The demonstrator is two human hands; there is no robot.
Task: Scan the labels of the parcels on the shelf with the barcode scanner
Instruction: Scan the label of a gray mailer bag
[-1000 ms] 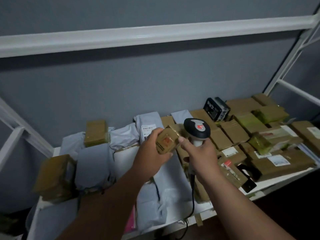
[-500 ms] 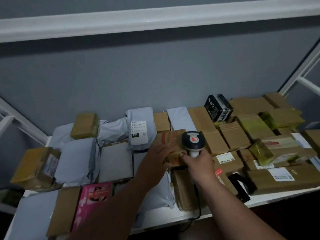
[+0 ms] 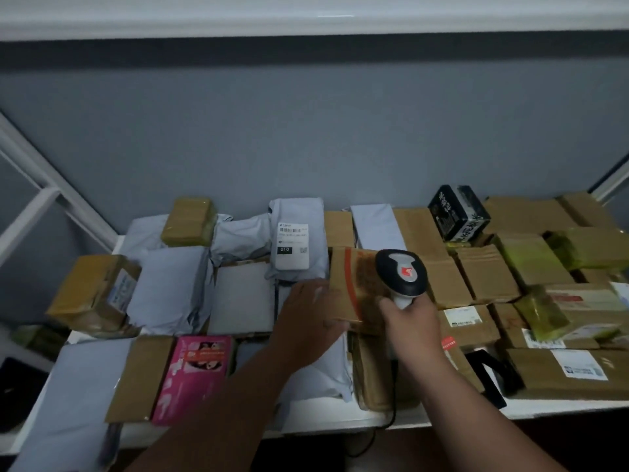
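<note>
**Parcel Scanning: Status at Mid-Shelf**

The left hand [image 3: 308, 313] grips the near-left corner of a brown carton with an orange band [image 3: 355, 287], fingers curled round its edge. The carton sits low over the middle of the shelf [image 3: 561, 408]; whether it rests on the parcels beneath or is held just clear of them cannot be told. The right hand [image 3: 410, 323] is closed round the handle of the barcode scanner [image 3: 401, 272], whose head lies over the carton's right end. A cable [image 3: 391, 417] hangs from the handle past the shelf's front edge.

Progress: judged from the layout, the work is in its middle part. Nothing marks which parcels are already scanned. White labels face up on a grey mailer bag [image 3: 292, 245] at the rear and on several brown boxes at the right, including the box at the front right [image 3: 578, 369]. Many parcels show no label on their upper face and would probably need turning.

Limits of view: the carton's label is not visible, and its printing is blurred. No scan beam can be made out. The shelf's left and right ends are cut off by the frame, and the lighting is dim.
</note>
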